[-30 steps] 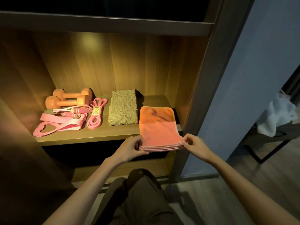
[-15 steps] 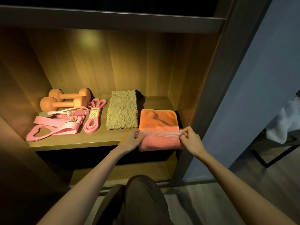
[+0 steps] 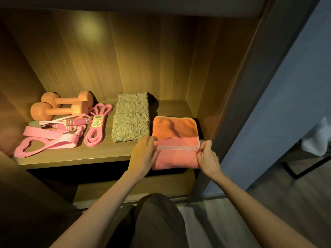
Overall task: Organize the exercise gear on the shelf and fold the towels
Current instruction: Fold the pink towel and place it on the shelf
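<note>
Now, two towels: my right hand point(image 3: 207, 158) pinches the pink towel point(image 3: 176, 159) at its fold, my left hand point(image 3: 143, 154) lies flat-fingered on it; grey towel point(image 3: 131, 119) just beyond those fingers, two dumbbells point(image 3: 59, 110) farther left.

On the shelf point(image 3: 100, 154), dumbbells point(image 3: 59, 111) sit back left (bands point(image 3: 44, 133) before them), middle towel point(image 3: 131, 119) left of front-edge towel point(image 3: 176, 133).
</note>
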Available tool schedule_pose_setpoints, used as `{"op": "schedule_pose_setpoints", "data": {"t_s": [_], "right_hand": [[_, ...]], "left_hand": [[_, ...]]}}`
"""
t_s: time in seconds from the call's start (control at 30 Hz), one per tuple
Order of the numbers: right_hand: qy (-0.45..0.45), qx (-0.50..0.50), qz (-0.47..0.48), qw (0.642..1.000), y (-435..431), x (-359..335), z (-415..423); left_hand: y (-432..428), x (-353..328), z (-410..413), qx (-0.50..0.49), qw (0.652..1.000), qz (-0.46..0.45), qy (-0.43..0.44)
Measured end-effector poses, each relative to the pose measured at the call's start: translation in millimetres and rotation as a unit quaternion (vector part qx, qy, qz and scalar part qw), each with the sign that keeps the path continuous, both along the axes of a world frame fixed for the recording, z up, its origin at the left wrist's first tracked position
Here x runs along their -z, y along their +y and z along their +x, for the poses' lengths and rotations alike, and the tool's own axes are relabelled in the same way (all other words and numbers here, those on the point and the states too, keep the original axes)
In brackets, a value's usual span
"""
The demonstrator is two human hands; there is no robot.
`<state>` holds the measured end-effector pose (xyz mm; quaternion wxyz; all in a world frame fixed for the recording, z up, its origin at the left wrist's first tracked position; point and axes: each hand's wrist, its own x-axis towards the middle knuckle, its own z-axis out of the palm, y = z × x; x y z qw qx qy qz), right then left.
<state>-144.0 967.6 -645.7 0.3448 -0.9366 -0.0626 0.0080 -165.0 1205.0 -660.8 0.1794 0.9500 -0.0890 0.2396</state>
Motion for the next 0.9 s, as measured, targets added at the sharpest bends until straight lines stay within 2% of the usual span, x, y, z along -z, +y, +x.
{"op": "schedule_pose_setpoints", "data": {"t_s": [0.07, 0.1, 0.17, 0.27, 0.33, 0.5, 0.63, 0.77, 0.8, 0.87, 0.9], "right_hand": [[0.001, 0.005, 0.009, 1.000, 0, 1, 2], [0.001, 0.009, 0.015, 1.000, -1, 3, 3], [0.006, 0.021, 0.035, 0.999, -2, 6, 6], [0.027, 0.032, 0.072, 0.997, -4, 9, 10], [0.038, 0.025, 0.092, 0.995, -6, 10, 9], [0.032, 0.011, 0.110, 0.993, -8, 12, 6], [-0.044, -0.017, 0.076, 0.996, -14, 18, 3], [-0.074, -0.050, -0.012, 0.996, -13, 14, -5], [-0.131, -0.060, -0.059, 0.988, -12, 12, -9], [-0.258, -0.131, -0.136, 0.947, -10, 14, -16], [-0.272, -0.174, -0.156, 0.934, -9, 15, -18]], "left_hand": [[1, 5, -4, 0.081, 0.991, 0.076, -0.073], [2, 11, -7, 0.119, 0.984, 0.108, -0.079], [3, 21, -16, 0.152, 0.976, 0.150, -0.044], [5, 31, -24, 0.124, 0.967, 0.220, 0.033], [4, 33, -23, 0.105, 0.968, 0.223, 0.057], [0, 29, -16, 0.094, 0.979, 0.179, -0.007], [3, 27, -17, 0.129, 0.976, 0.173, -0.026], [2, 22, -20, 0.124, 0.982, 0.141, -0.013], [1, 20, -19, 0.121, 0.983, 0.135, -0.009], [-1, 16, -19, 0.117, 0.985, 0.125, 0.004], [-1, 13, -18, 0.116, 0.986, 0.115, 0.018]]}}
